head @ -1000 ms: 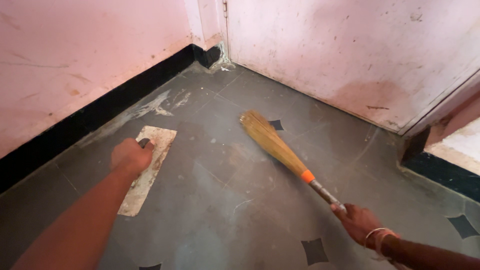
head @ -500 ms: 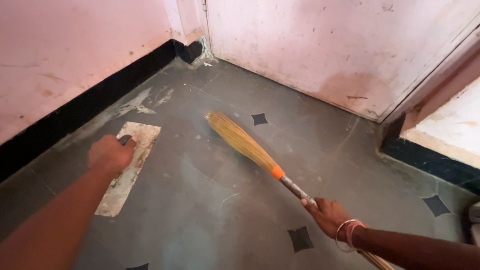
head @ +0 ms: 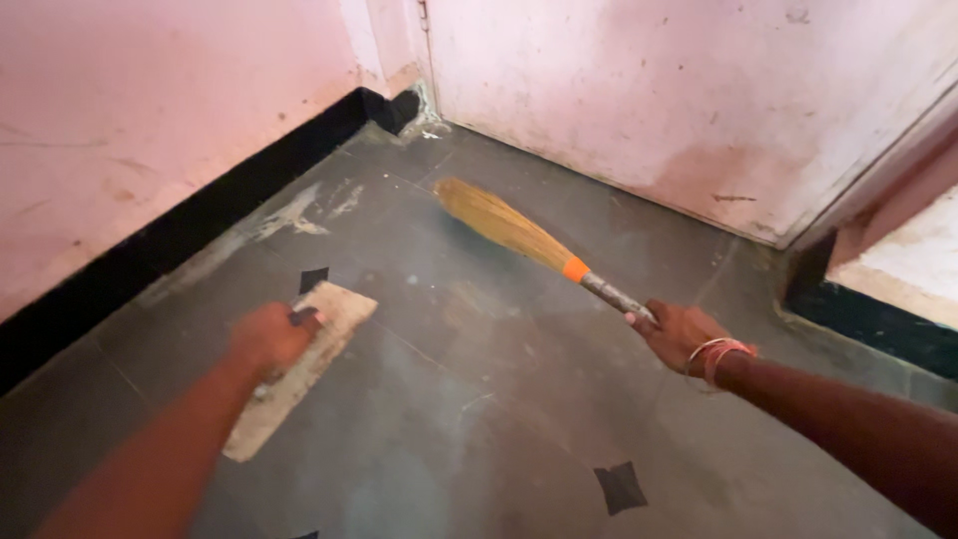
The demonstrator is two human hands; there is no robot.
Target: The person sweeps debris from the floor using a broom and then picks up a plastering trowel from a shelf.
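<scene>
Grey tiled floor point(head: 479, 439) spreads bare toward six o'clock, while the right hand point(head: 684, 334) clenches a grass broom point(head: 529, 240) angled to eleven o'clock and the left hand point(head: 269, 337) grips a flat wooden float point(head: 299, 369) near the black skirting point(head: 200, 225).

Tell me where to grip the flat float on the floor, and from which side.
Grip the float by the handle on its top face, from above, as the left hand does. The board is thin and lies flat on the floor, so its edges probably offer little purchase.
</scene>
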